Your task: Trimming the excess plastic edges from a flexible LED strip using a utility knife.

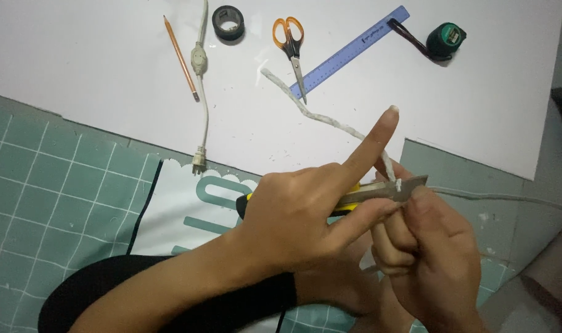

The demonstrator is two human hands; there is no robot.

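A green cutting mat (53,185) and white board (108,55) fill the surface. At lower centre the left hand (299,225) grips a yellow utility knife (355,196), index finger straight out, while the right hand (429,253) closes round a white cable (330,120). The cable's sheath looks ragged and partly stripped, with the blade set against it; scissors (291,46), a ruler (355,49) and a tape measure (446,40) lie along the top.

The scissors (288,32) had orange handles; the ruler (355,50) was blue. The tape measure (446,41) was green, the tape roll (228,23) black. The knife (361,195) showed yellow and black. The cutting mat (53,185) was teal, gridded white.
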